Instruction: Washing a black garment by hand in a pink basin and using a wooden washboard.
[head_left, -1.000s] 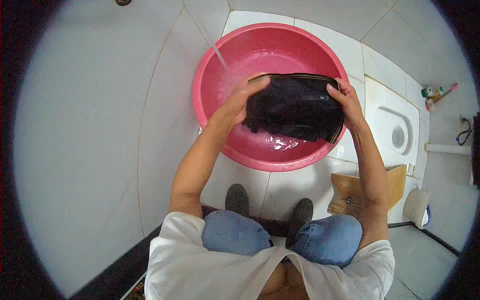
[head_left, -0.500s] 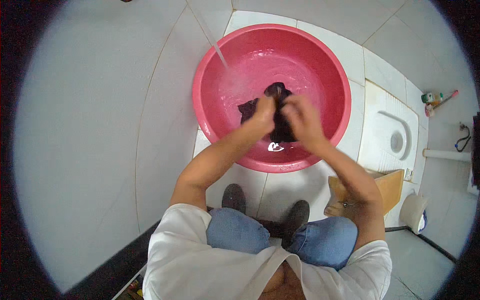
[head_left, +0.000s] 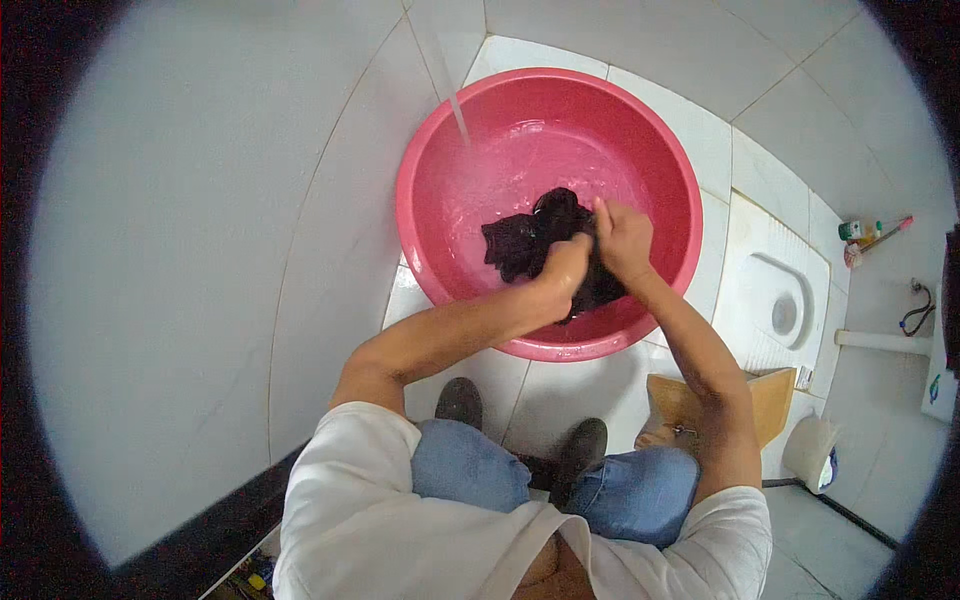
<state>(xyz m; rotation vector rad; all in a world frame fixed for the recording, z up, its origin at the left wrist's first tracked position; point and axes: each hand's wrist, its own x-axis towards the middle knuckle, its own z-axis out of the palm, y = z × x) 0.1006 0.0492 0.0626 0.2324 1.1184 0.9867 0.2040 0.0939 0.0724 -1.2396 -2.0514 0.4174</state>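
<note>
A dark wet piece of cloth [head_left: 515,245], black or nearly so, hangs bunched over the inside of a big pink basin [head_left: 413,240]. My left hand [head_left: 566,270] is closed on the cloth near its middle. Just right of it, my right hand [head_left: 625,238] is curled into a fist at the cloth's right side, thumb up, gripping it. Folds of the cloth spread out to the left and below my hands. A thin stream of water [head_left: 458,118] falls into the basin at its upper left, and shallow water covers the bottom.
Right of the basin lies a white squat toilet [head_left: 775,300] in the tiled floor. A wooden box-like piece [head_left: 770,400] stands near my right elbow, with a white bin [head_left: 812,450] beyond it. Bottles and a brush [head_left: 860,235] stand by the right wall. A tiled wall [head_left: 200,250] rises at left.
My right hand has gone from loose, blurred fingers to a closed grip on the cloth. My left hand has shifted right and nearer to me, and the cloth is more spread out.
</note>
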